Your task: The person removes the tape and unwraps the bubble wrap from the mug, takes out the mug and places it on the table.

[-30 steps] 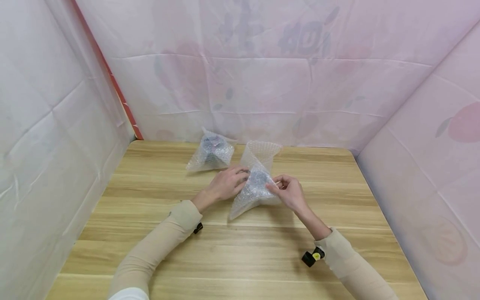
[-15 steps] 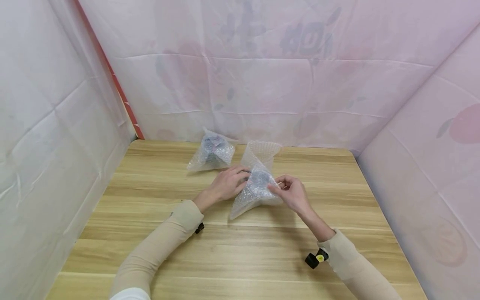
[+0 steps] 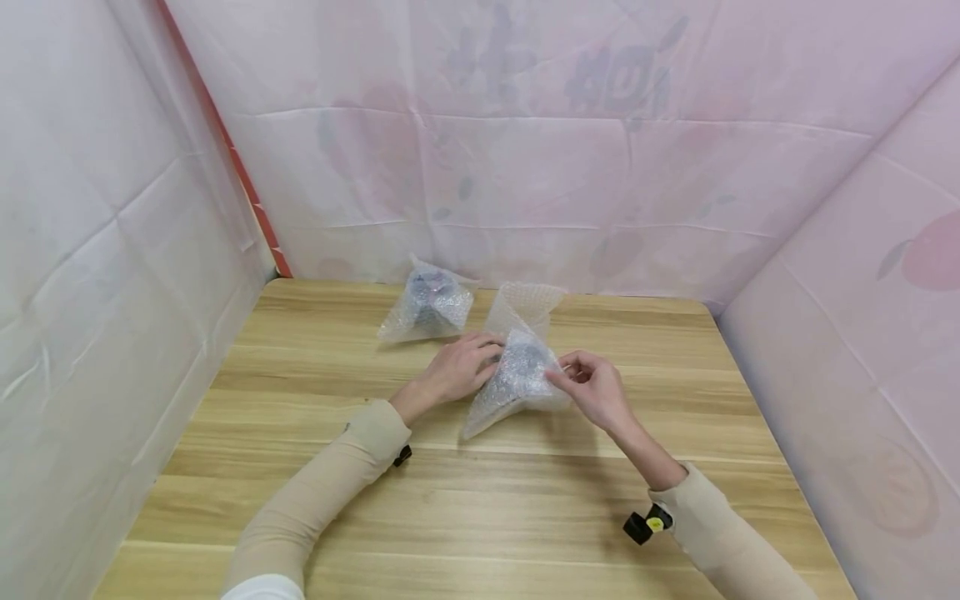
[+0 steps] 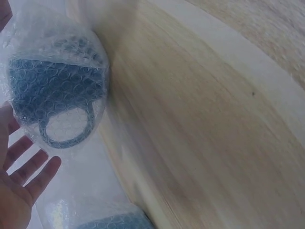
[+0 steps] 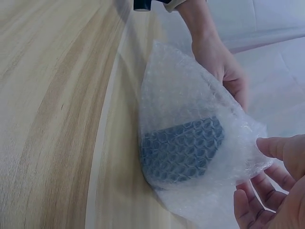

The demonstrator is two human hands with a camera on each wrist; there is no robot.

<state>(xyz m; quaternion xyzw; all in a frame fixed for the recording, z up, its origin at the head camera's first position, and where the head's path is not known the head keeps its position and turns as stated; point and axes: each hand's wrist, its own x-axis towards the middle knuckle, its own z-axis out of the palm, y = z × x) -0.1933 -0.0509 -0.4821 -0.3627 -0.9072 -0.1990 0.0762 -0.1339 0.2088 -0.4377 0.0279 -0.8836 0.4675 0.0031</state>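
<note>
A blue mug [image 4: 52,90] with a loop handle stands inside a sheet of bubble wrap [image 3: 517,387] on the wooden table. My left hand [image 3: 459,368] rests against the wrap's left side. Its fingers are spread and fairly straight in the left wrist view. At the wrap's right side my right hand [image 3: 600,393] pinches an edge of the film between thumb and fingers. A loose strip of the wrap [image 3: 528,304] reaches toward the back. In the right wrist view the blue body of the mug shows through the film; its handle is hidden there.
Another bubble-wrapped bundle [image 3: 427,304], with something dark bluish inside, stands at the back left near my left hand. Cloth walls [image 3: 525,175] rise behind and on both sides of the table [image 3: 465,525].
My right hand has shifted slightly to the right, drawing the pinched film edge with it. The left hand stays against the wrap. The other bundle stands where it was.
</note>
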